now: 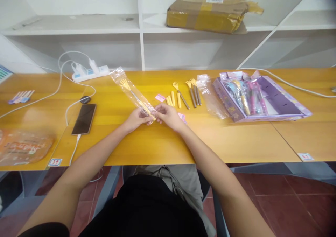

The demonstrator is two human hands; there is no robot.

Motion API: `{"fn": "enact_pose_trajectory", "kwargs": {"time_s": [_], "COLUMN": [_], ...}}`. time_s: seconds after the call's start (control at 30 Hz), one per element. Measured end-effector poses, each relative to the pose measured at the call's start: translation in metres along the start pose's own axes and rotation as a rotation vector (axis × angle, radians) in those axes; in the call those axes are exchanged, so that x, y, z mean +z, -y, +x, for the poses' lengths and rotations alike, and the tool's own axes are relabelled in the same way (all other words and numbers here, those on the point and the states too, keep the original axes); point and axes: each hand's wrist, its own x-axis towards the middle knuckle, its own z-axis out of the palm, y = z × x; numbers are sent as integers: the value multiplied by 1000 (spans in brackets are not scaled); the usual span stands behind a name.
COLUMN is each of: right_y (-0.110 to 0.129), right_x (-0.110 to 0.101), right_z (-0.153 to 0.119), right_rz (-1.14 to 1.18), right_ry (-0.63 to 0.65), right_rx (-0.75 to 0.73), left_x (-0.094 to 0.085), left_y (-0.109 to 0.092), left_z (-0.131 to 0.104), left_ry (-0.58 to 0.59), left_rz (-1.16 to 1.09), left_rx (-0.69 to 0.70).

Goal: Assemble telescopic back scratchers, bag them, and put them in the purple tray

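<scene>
Midway between the near and far edges of the surface [157, 146], the left hand [137, 120] and right hand [168, 114] both pinch the lower end of a clear sleeve [134, 94] around a yellow scratcher [138, 100], presumably because limp plastic needs two-handed control; its upper end slants toward the far edge. Beyond, loose handles [173, 98] and forked rods [191, 93] lie side by side, likely for easy reach. A power strip [91, 75] hugs the far edge, presumably to stay clear.

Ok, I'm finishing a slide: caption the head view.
Left hand and right hand hold a bagged, yellow-handled scratcher at a wooden table with a purple box.
</scene>
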Motion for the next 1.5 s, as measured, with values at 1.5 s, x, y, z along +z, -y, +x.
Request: {"fn": "enact_pose_trajectory", "kwargs": {"time_s": [1.5], "right_y": [39], "right_x": [-94], "right_z": [-14], "right_rz": [-857], "right_ry": [-10], "right_rx": [90], "left_x": [-10], "left_y": [9], "left_z": [11], "left_ry": [-427], "left_rz": [46], "left_rx": [2]}}
